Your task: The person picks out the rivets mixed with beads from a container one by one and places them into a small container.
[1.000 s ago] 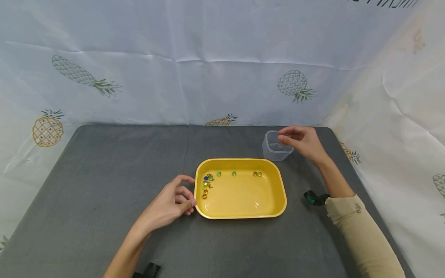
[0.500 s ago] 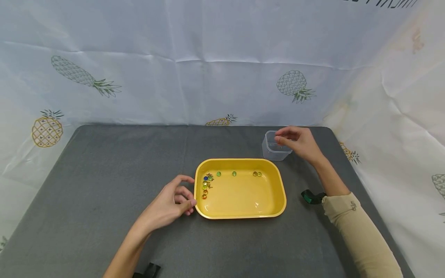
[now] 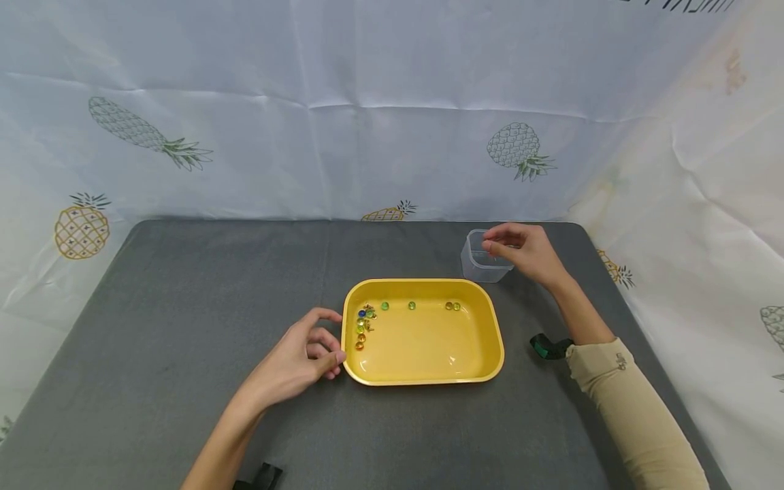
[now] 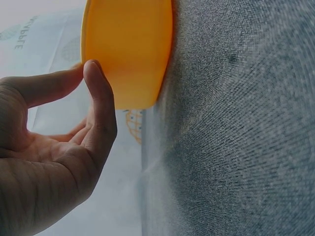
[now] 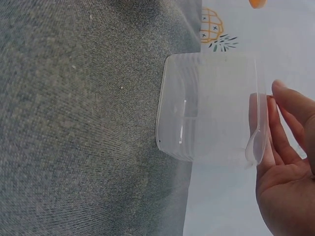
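Beads [image 3: 360, 329] and little gold bits [image 3: 369, 328] are seen bunched at the left end of the yellow tray [image 3: 429, 347], low in the middle of the frame, with four beads spread along its far side. None can be made out in the clear box [image 3: 484, 274], right of the middle, so how much is left cannot be told. The tray's left rim is touched by the left hand [image 3: 300, 357], thumb and first finger spread apart. Over the box, the right hand's [image 3: 523, 253] fingers are held close together; whether anything is pinched cannot be told.

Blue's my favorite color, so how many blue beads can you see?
1: a blue bead near the left end of the yellow tray, clustered with other beads and gold pieces. More could hide there.
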The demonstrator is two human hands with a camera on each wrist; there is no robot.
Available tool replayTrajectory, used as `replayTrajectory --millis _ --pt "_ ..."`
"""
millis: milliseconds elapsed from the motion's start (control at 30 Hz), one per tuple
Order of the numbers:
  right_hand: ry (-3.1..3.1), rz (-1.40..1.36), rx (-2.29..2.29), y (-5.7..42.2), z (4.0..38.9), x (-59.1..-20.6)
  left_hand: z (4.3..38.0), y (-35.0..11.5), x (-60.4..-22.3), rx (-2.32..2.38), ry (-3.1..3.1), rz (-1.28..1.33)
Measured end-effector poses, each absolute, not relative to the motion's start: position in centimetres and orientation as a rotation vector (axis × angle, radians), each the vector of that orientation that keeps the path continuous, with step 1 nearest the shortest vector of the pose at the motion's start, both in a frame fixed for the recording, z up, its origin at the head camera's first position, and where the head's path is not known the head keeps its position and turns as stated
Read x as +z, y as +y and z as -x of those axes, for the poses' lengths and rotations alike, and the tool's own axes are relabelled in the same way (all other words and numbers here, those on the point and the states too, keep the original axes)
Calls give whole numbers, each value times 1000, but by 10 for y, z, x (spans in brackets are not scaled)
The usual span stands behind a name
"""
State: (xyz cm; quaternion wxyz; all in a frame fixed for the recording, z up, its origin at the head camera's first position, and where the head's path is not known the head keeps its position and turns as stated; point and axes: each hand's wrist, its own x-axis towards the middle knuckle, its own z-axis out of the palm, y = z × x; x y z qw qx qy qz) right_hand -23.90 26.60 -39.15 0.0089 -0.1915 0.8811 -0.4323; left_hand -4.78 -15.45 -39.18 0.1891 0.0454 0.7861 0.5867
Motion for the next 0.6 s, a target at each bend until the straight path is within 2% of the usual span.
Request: replayTrajectory --millis 600 --pt "2749 635 -1343 265 239 -391 47 -154 -392 1647 2217 -132"
